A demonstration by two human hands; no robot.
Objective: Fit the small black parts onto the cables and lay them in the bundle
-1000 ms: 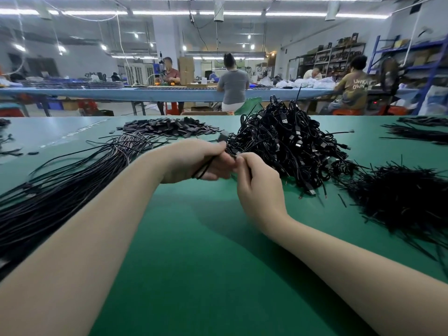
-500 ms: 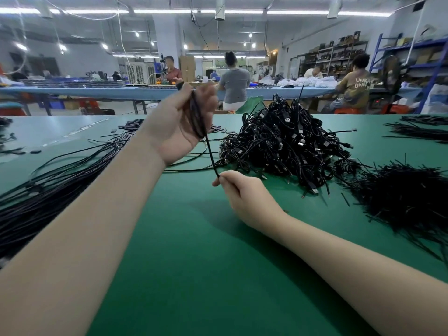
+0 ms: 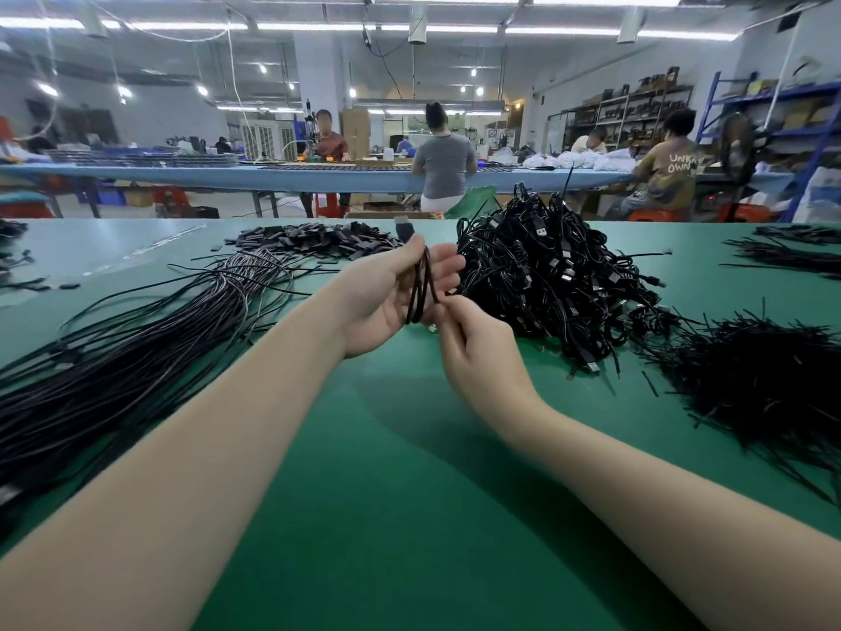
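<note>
My left hand (image 3: 380, 307) is raised palm up over the green table (image 3: 364, 494), with a looped black cable (image 3: 421, 289) draped across its fingers; the cable's plug end (image 3: 404, 229) sticks up above the fingertips. My right hand (image 3: 478, 352) pinches the same cable's lower end just below the loops. A long bundle of straight black cables (image 3: 136, 348) lies at the left. Small black parts (image 3: 314, 239) are heaped behind my left hand. A tangled pile of black cables with plugs (image 3: 555, 275) sits right of my hands.
A heap of thin black ties (image 3: 764, 384) lies at the right, with more black strands (image 3: 792, 252) at the far right edge. Beyond the table, several people sit at a blue bench (image 3: 318, 177).
My left hand has come down from its raised position and turned palm up with the cable coiled in loops. My right hand has moved up to the cable's lower end.
</note>
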